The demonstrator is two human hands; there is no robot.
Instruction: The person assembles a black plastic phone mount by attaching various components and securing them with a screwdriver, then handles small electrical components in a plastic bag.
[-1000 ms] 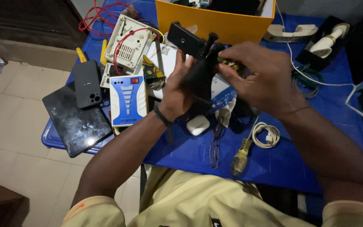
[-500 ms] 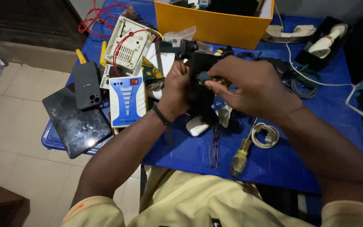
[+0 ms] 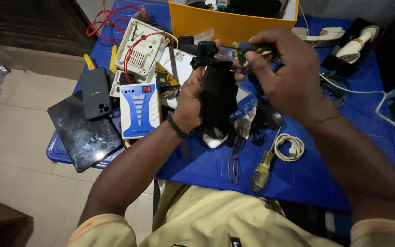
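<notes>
Left hand (image 3: 193, 98) grips a black device (image 3: 218, 93) upright above the blue surface (image 3: 325, 169). Right hand (image 3: 289, 75) pinches a small dark part (image 3: 245, 48) at its top. Beneath lie a screwdriver (image 3: 262, 170), coiled white cable (image 3: 289, 147), blue-white box (image 3: 139, 110); orange box (image 3: 220, 23) behind.

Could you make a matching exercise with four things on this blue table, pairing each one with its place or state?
Things:
1. black device
2. yellow-handled screwdriver
3. dark tablet
4. orange box

Places or states:
A. at the far edge of the table
B. held in the left hand, above the table
C. lying flat near the front edge, beside a coiled white cable
D. at the left corner, overhanging the edge

Pairs: 1-B, 2-C, 3-D, 4-A
</notes>
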